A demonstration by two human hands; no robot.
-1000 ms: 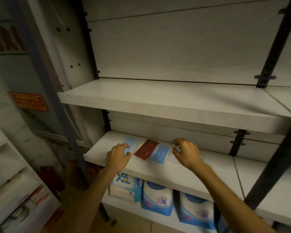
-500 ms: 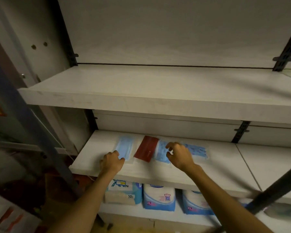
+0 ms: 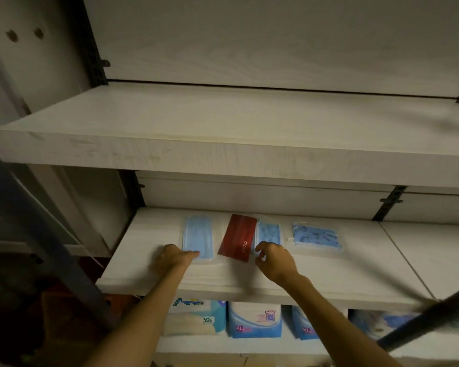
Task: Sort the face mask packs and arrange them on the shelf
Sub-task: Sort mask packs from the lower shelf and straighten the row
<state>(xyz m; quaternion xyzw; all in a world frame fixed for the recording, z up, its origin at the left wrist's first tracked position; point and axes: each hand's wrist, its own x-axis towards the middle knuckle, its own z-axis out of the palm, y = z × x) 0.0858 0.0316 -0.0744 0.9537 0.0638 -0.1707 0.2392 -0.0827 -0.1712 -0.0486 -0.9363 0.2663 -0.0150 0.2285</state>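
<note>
Moved: my right hand [image 3: 274, 263] came back to the patterned pack [image 3: 268, 232], fourth pack [image 3: 316, 236] now uncovered | Place: four packs in row on shelf [image 3: 143, 271] | Hands: left hand [image 3: 173, 258] flat, fingers together on plain blue pack [image 3: 198, 236]; right fingers curled, pinching nothing yet | Handling: light, thin, slippery film; best taken by near edge; red pack [image 3: 238, 237] tilted.

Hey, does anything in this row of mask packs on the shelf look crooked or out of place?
Yes. The red pack lies tilted, overlapping the patterned blue pack to its right. The rightmost blue pack lies sideways, unlike the plain blue pack on the left.
</note>
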